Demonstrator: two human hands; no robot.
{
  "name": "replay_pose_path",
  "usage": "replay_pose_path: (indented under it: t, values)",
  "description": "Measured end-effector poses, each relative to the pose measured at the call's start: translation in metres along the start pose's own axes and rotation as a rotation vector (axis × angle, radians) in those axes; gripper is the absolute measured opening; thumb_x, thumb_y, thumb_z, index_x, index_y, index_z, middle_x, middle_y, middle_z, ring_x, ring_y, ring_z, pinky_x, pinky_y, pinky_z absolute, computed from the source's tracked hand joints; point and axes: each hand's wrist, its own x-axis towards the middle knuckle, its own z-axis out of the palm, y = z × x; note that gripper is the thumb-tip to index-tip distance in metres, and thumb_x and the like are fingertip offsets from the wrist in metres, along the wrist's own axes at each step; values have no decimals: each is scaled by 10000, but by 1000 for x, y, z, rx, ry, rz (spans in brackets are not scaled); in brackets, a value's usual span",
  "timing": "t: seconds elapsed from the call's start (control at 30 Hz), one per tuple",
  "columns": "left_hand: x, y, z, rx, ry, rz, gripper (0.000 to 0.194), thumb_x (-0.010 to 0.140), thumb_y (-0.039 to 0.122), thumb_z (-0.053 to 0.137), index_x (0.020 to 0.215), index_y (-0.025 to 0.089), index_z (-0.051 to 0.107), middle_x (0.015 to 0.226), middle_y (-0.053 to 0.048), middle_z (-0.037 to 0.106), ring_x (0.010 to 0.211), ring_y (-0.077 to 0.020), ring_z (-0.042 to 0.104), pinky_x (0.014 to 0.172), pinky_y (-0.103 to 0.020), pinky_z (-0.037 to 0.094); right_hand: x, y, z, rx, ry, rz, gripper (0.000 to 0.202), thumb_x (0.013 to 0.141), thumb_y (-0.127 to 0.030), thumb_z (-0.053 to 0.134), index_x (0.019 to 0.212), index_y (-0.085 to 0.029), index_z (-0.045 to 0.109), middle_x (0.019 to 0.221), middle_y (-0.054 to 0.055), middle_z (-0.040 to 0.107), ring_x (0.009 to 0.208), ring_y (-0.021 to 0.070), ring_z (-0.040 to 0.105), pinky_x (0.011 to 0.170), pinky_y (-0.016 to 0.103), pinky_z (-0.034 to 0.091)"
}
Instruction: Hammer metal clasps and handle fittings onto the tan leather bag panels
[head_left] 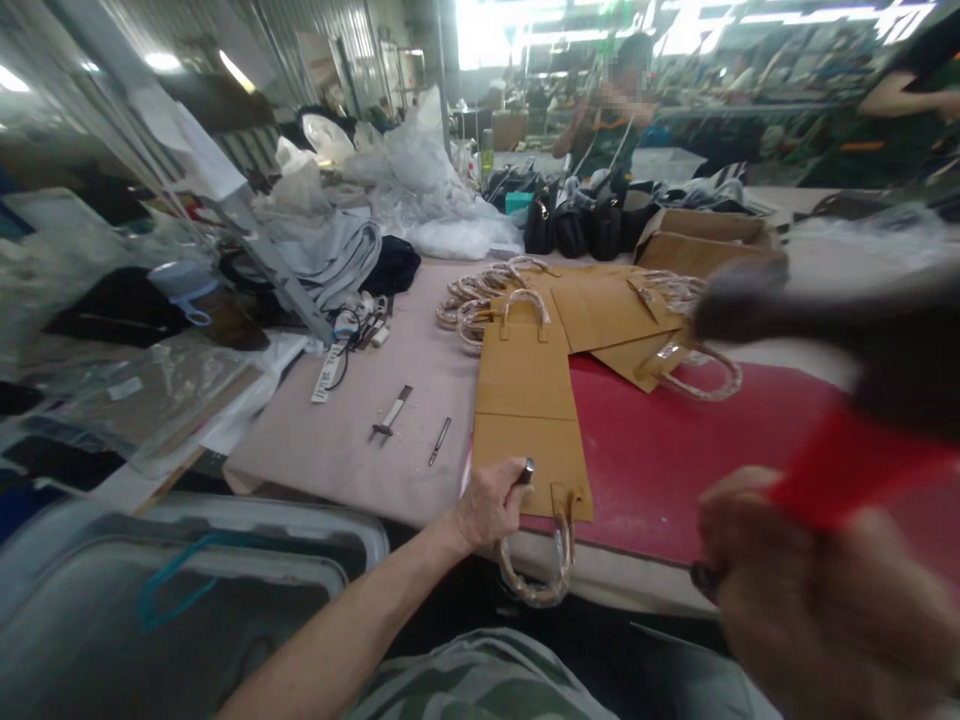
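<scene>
Surface [360, 440]: long, covered in pale paper at left and a red mat [675, 450] at right.

Tan leather bag panel [529, 400] lies flat across the paper and mat seam, one wrapped handle [525, 300] at its far end, the near handle [551, 570] hanging over the surface edge. More tan panels [615, 310] with wrapped handles are piled just beyond it.

Right hand [817, 600]: close to the lens, badly blurred, closed round something red with a dark head [832, 320], possibly a mallet; I cannot tell for sure.

Left hand [491, 500]: closed on the panel's near left corner, fingers curled over the edge.

Small tools: a metal blade [391, 412] and a thin awl [440, 440] lie on the paper, apart from the panel.

Risk, as I judge it: the raised tool sits close to the left hand; a stray blow could catch the knuckles, or the panel could slip off the edge since its handle already overhangs.

Writing: a strip label [328, 375] near the cables, too small to read. No brand seen.
</scene>
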Motion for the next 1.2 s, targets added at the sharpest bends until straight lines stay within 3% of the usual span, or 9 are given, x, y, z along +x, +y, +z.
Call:
replay_pose_path:
  t: [0.1, 0.17, 0.3, 0.4, 0.53, 0.67, 0.8, 1.0, 1.2]
  values:
    - [-1, 0, -1, 0, -1, -5, 135, 885, 135, 517, 992, 205, 563, 821, -38, 676, 741, -192, 684, 683, -285, 546, -13, 6, 15, 29, -146, -103, 311, 1006, -396, 388, 752, -242, 482, 486, -24, 480, 363, 121, 350, 455, 304, 159]
    - [-1, 1, -2, -9, -6, -2, 138, 885, 133, 520, 994, 203, 567, 829, -39, 675, 745, -189, 681, 692, -286, 546, -16, 19, 21, 19, -260, -73, 300, 977, -424, 427, 743, -244, 477, 467, -38, 463, 357, 120, 348, 462, 302, 149]
    - [0, 3, -4, -38, -15, -28, 116, 889, 130, 535, 971, 205, 565, 854, -40, 679, 787, -183, 686, 737, -287, 554, -18, 59, 31, 131, -445, 269, 369, 928, -540, 392, 702, -255, 447, 484, -30, 455, 414, 147, 420, 468, 281, 241]
    - [0, 2, -4, -65, -19, -34, 126, 888, 122, 543, 980, 202, 574, 864, -41, 688, 797, -183, 690, 746, -290, 561, -26, 94, 49, 173, -515, 481, 394, 943, -523, 320, 670, -257, 420, 518, -9, 473, 463, 165, 473, 491, 283, 318]
    - [-1, 2, -5, -91, -28, -55, 132, 894, 127, 551, 996, 199, 596, 893, -53, 699, 835, -186, 692, 788, -302, 568, -37, 117, 72, -220, -464, 494, 279, 949, -378, 381, 769, -214, 518, 612, 68, 567, 568, 231, 540, 531, 320, 335]
    - [-1, 3, -7, -141, -29, -102, 121, 911, 152, 573, 1015, 194, 618, 926, -59, 710, 875, -185, 697, 820, -306, 574, -32, 96, 87, -296, -275, 190, 283, 974, -307, 415, 1037, -138, 633, 1141, 213, 644, 952, 313, 607, 724, 400, 449]
    - [-1, 6, -11, -135, -33, -97, 108, 920, 146, 578, 1002, 188, 635, 915, -56, 713, 869, -177, 691, 815, -299, 571, -24, 54, 120, 37, -209, -42, 326, 962, -345, 528, 1190, -131, 624, 1288, 184, 604, 1173, 312, 558, 991, 461, 453]
    - [-6, 6, -15, -112, -57, 54, 163, 943, 145, 543, 1066, 174, 647, 984, -88, 729, 949, -185, 706, 867, -314, 585, -29, 28, 157, 161, -297, -91, 410, 902, -311, 616, 1270, -132, 603, 1396, 175, 557, 1322, 345, 454, 1156, 555, 308]
    - [2, 13, -16, -179, 41, -208, 127, 932, 142, 565, 948, 164, 689, 891, -53, 759, 815, -156, 737, 757, -251, 614, -29, 34, 157, 197, -317, -71, 431, 883, -336, 620, 1275, -158, 597, 1403, 155, 559, 1345, 338, 449, 1179, 545, 288]
